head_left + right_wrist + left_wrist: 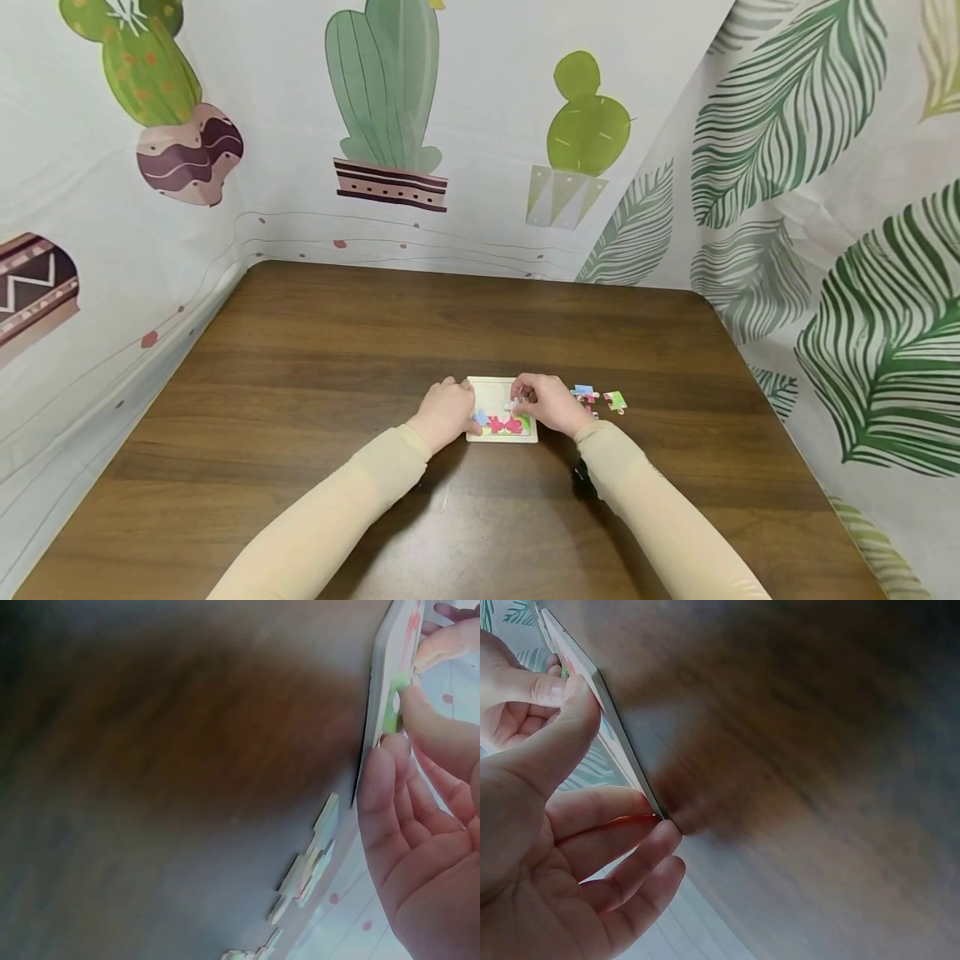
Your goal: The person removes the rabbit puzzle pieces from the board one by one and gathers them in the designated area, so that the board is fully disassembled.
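Your sleeves (322, 517) nearest; your left hand (442, 411) grips the puzzle board (489, 393), your right hand (551, 402) pinches a piece (513, 406) between fingertips

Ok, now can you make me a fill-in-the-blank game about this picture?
1. The left hand holds the puzzle tray by its ____ side.
2. Loose jigsaw pieces lie to the tray's ____.
3. The wooden table is coloured ____.
4. The potted plants printed on the backdrop are called ____.

Missing words: left; right; brown; cacti.
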`<state>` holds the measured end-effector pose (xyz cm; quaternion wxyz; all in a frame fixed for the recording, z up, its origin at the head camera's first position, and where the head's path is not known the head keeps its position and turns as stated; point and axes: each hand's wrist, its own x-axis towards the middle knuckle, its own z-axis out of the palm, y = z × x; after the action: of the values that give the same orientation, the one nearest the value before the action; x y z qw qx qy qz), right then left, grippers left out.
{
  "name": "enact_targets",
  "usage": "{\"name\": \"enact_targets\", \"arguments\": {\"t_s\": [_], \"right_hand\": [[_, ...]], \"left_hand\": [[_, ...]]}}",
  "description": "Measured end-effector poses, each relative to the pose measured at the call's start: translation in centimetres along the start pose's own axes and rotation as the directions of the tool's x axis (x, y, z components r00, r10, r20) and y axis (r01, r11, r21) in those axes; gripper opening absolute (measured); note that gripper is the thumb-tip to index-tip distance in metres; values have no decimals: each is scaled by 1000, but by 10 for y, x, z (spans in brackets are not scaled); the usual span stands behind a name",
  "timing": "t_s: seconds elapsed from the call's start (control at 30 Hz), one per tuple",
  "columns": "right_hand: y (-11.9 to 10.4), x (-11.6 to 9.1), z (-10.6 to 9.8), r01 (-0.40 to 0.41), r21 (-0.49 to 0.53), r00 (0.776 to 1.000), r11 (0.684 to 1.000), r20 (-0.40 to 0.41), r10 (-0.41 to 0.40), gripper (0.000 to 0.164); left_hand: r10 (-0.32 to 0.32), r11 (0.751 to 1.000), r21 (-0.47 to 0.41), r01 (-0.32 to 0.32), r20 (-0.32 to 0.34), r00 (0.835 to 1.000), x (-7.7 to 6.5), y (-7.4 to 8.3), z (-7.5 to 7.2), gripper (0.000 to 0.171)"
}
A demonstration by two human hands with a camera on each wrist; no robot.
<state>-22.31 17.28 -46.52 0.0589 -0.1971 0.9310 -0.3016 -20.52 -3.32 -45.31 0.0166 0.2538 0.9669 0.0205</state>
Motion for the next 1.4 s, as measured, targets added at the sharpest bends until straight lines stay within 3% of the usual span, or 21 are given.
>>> {"name": "enact_targets", "arguments": {"t_s": [0.13, 0.33, 0.57, 0.67, 0.87, 1.4], "right_hand": [[4, 1, -1, 1, 43, 1000, 999, -18, -1, 4], [8, 1, -3, -8, 95, 1000, 995, -9, 9, 4], [11, 0, -4, -108, 175, 994, 979, -1, 110, 4], [13, -1, -5, -108, 192, 993, 975, -16, 113, 5], [17, -1, -11, -81, 172, 994, 982, -53, 92, 6], [44, -21, -32, -65, 154, 997, 986, -40, 72, 7]], "left_hand": [[-3, 1000, -3, 3, 8, 1000, 0, 0, 0, 37], [-4, 1000, 1, 4, -4, 1000, 0, 1, 0, 38], [-4, 1000, -14, 4, -5, 1000, -1, 1, 1, 38], [-7, 1000, -16, 7, 2, 1000, -1, 1, 0, 37], [-11, 1000, -24, 11, 4, 1000, -1, 1, -1, 39], [11, 1000, 0, -11, -22, 1000, -1, 0, 0, 39]]}}
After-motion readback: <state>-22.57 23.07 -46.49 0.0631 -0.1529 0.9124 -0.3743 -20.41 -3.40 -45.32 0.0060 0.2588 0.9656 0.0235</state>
